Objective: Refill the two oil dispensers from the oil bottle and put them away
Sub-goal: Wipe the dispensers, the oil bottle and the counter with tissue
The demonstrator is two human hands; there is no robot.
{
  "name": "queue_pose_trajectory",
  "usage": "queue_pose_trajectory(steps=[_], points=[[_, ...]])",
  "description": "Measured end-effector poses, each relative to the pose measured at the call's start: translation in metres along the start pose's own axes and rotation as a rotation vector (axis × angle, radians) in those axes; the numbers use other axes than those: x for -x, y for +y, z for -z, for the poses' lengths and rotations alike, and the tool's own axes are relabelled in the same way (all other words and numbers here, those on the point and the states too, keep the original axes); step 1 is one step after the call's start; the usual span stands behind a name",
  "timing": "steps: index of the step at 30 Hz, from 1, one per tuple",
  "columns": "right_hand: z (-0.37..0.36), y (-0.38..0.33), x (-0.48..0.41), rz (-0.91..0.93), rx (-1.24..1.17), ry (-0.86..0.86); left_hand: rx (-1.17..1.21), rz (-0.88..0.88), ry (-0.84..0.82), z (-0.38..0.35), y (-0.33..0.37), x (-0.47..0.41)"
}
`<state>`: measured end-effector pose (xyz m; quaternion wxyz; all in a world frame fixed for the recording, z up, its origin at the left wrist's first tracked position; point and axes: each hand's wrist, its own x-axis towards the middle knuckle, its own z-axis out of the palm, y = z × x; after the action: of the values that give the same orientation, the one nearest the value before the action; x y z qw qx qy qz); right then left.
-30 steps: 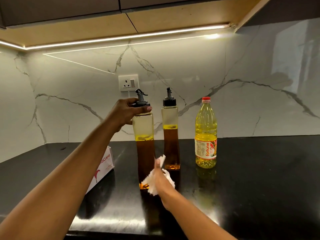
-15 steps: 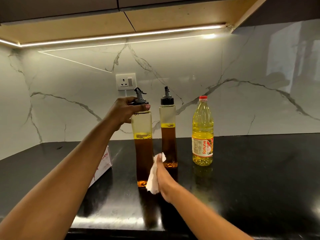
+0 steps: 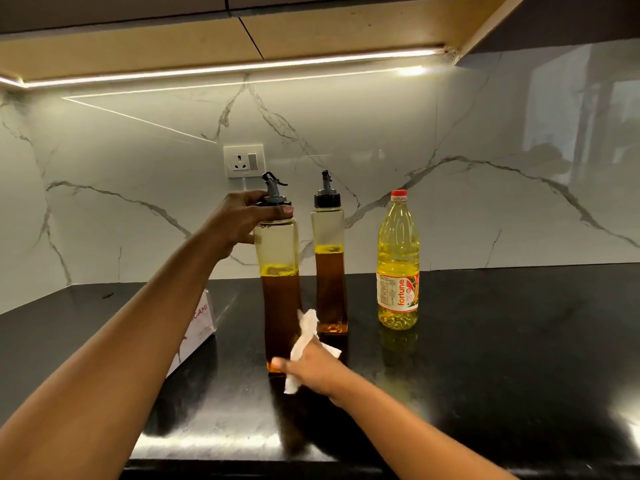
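Two tall clear oil dispensers with black spout caps stand upright on the black counter (image 3: 485, 341). My left hand (image 3: 239, 223) grips the cap of the nearer dispenser (image 3: 278, 299), which is over half full of oil. My right hand (image 3: 311, 368) holds a crumpled white tissue (image 3: 304, 341) against the base of that dispenser. The second dispenser (image 3: 329, 271) stands just behind and to the right, untouched. A yellow oil bottle (image 3: 398, 265) with a red cap and a "fortune" label stands farther right, capped.
A white box (image 3: 199, 327) lies on the counter to the left, partly behind my left forearm. A wall socket (image 3: 244, 161) sits on the marble backsplash. Cabinets with a light strip hang overhead.
My right hand with the tissue has slid down the side of the near dispenser to its base. My left hand keeps its grip on the cap.
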<state>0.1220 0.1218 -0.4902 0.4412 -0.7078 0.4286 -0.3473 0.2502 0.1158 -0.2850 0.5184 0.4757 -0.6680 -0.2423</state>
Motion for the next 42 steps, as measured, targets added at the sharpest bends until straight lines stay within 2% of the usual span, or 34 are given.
queue_pose_trajectory(steps=[2,3,5,7,9,11,13,16,17,19,21,23,26,27,29,31,33,34,36,38,39,41,42], points=[[0.006,-0.006,-0.008,0.001,-0.092,0.049,0.058,0.044,-0.107,0.006,0.000,-0.003],[0.011,-0.015,-0.012,0.010,-0.111,0.128,0.085,0.066,-0.161,0.009,-0.001,-0.004],[0.022,-0.036,-0.018,0.068,-0.019,0.296,0.166,0.086,-0.249,0.014,-0.008,-0.010],[0.025,-0.049,-0.014,0.124,0.073,0.391,0.187,0.099,-0.272,0.013,-0.006,-0.008],[0.022,-0.050,-0.008,0.157,0.127,0.470,-0.014,0.035,-0.148,0.007,-0.004,-0.007],[0.015,-0.044,-0.004,0.183,0.144,0.539,-0.263,-0.094,0.083,0.003,-0.002,-0.005],[0.006,-0.035,-0.001,0.178,0.190,0.558,-0.300,-0.140,0.203,0.002,0.002,-0.003],[-0.004,-0.013,0.005,0.053,0.199,0.366,-0.268,-0.082,0.152,0.004,0.006,-0.004],[-0.003,-0.011,0.009,-0.005,0.124,0.263,-0.213,-0.039,0.106,0.006,0.007,-0.004],[0.008,-0.024,0.012,-0.132,-0.185,0.094,-0.075,0.044,0.028,0.009,0.009,-0.005],[0.023,-0.059,0.009,-0.146,-0.483,0.049,0.013,0.079,-0.002,0.011,0.006,-0.005],[0.039,-0.102,0.001,-0.031,-0.594,0.094,0.061,0.090,0.004,0.011,0.005,-0.005],[0.043,-0.138,-0.003,0.282,-0.546,0.157,0.111,0.101,0.028,0.011,0.003,-0.004],[0.039,-0.134,-0.003,0.319,-0.493,0.166,0.129,0.104,0.026,0.011,0.003,-0.004],[0.023,-0.091,-0.004,0.233,-0.372,0.120,0.143,0.108,0.009,0.011,0.002,-0.005],[0.004,-0.035,-0.001,-0.047,-0.291,0.110,0.135,0.108,-0.003,0.011,0.002,-0.006],[-0.002,-0.017,0.002,-0.241,-0.415,0.001,0.119,0.102,-0.007,0.009,0.003,-0.006],[0.002,-0.027,-0.003,-0.241,-0.542,-0.060,0.114,0.100,-0.003,0.009,0.003,-0.006],[0.016,-0.071,-0.016,-0.073,-0.636,0.004,0.119,0.100,0.007,0.009,0.002,-0.006],[0.032,-0.118,-0.018,0.203,-0.506,0.065,0.123,0.097,0.018,0.011,0.001,-0.005],[0.035,-0.127,-0.020,0.278,-0.448,0.085,0.124,0.098,0.025,0.012,0.000,-0.005],[0.030,-0.111,-0.017,0.226,-0.378,0.075,0.126,0.099,0.022,0.011,0.000,-0.004],[0.022,-0.084,-0.012,0.140,-0.353,0.038,0.132,0.098,0.018,0.010,0.001,-0.004]])
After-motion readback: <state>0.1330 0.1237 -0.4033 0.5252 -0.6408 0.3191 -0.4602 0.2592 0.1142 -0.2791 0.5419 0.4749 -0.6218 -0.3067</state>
